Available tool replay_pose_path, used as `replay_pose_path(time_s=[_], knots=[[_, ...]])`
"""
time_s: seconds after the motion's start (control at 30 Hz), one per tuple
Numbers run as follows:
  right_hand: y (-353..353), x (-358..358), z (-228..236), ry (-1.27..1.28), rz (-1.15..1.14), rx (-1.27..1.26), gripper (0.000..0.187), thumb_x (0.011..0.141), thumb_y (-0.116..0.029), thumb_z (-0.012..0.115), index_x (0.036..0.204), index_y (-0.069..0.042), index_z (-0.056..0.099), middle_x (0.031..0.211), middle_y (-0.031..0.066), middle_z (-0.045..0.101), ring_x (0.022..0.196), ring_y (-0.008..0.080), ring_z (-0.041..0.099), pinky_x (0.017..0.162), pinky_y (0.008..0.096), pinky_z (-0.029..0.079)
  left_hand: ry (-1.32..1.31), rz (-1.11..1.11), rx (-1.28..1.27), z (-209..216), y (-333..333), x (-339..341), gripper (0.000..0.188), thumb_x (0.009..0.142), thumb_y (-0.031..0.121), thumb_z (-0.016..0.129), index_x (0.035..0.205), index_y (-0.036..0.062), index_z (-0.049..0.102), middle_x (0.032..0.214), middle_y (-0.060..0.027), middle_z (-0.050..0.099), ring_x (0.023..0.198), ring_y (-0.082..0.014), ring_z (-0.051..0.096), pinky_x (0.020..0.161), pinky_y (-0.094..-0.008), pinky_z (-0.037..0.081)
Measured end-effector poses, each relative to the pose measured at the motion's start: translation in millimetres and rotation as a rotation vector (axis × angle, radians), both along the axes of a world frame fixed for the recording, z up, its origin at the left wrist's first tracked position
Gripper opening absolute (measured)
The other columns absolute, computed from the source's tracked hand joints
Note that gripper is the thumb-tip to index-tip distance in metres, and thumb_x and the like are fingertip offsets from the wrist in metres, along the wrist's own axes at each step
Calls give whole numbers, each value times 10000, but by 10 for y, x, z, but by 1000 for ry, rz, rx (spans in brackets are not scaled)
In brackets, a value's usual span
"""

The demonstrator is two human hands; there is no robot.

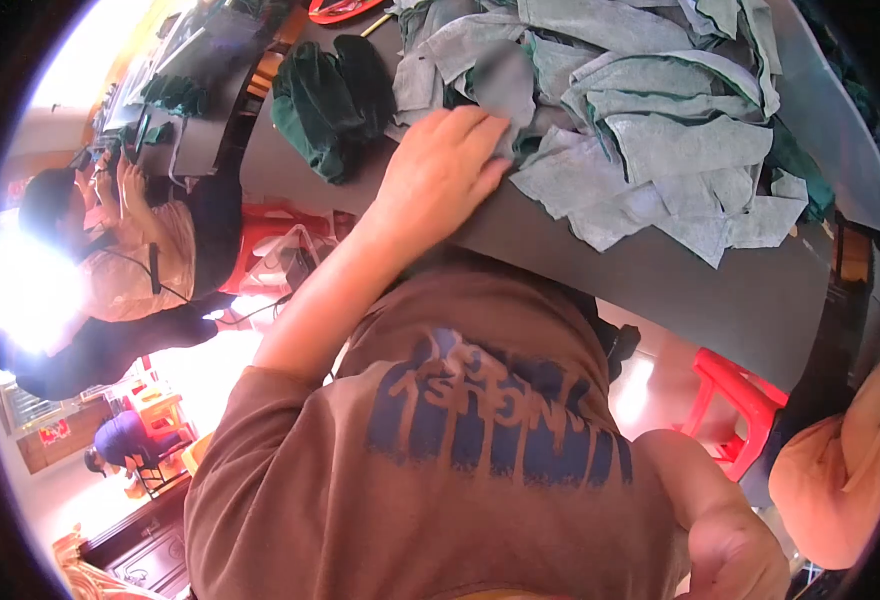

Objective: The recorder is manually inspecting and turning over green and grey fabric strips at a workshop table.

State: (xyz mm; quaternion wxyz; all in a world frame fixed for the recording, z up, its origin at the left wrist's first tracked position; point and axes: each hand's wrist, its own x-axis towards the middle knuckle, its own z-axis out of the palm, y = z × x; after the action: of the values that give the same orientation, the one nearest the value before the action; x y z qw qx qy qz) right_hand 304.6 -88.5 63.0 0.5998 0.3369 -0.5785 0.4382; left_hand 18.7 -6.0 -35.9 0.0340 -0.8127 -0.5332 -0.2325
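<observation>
A loose heap of cut fabric pieces [680, 145], pale grey on one face with dark green at the edges, covers the far middle and right of the dark table [660, 285]. My left hand [445, 170] reaches to the heap's near left side, its thumb and fingers closed round the lower end of a grey fabric piece [508, 95]. Left of that hand lies a bundle of dark green, velvety cloth [330, 105]. Down at the lower right, beside my body and away from the table, is my right hand [740, 555]; its fingers do not show clearly.
A clear plastic sheet [845, 110] stands along the table's right side. Red plastic stools [735, 410] are under the right edge and at the left [270, 240]. Another person [150, 245] works with green cloth at a table on the left; someone's orange clothing [830, 490] shows at right.
</observation>
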Motion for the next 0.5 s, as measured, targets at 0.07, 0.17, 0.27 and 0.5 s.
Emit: replay_pose_path(time_s=[0.07,0.17,0.27,0.5], knots=[[30,48,-35,-66,60,-16,454,895,-186,411,1324,-112,284,756,91,560,579,184,522,508,355,400,-17,21,7,-73,-6,-43,321,771,134,610,1069,25,561,997,-145,562,923,-324,527,815,-388,424],[124,126,-95,-168,137,-27,429,842,-169,491,1254,-110,387,817,58,583,673,179,545,610,348,416,-8,13,37,-90,-39,-58,275,783,111,598,1038,13,570,966,-143,570,889,-325,544,788,-376,439],[254,179,-181,-260,204,-34,406,789,-153,571,1185,-109,490,878,25,606,767,173,568,712,340,432,-170,25,71,-54,-123,-30,210,800,78,578,993,-4,580,929,-150,574,848,-325,563,749,-362,456],[320,-30,-400,-711,-617,-252,102,717,-78,653,781,-34,586,679,92,556,566,164,519,482,341,402,-251,81,86,70,-179,-48,169,796,71,576,949,-1,581,875,-140,565,792,-317,565,678,-365,459]])
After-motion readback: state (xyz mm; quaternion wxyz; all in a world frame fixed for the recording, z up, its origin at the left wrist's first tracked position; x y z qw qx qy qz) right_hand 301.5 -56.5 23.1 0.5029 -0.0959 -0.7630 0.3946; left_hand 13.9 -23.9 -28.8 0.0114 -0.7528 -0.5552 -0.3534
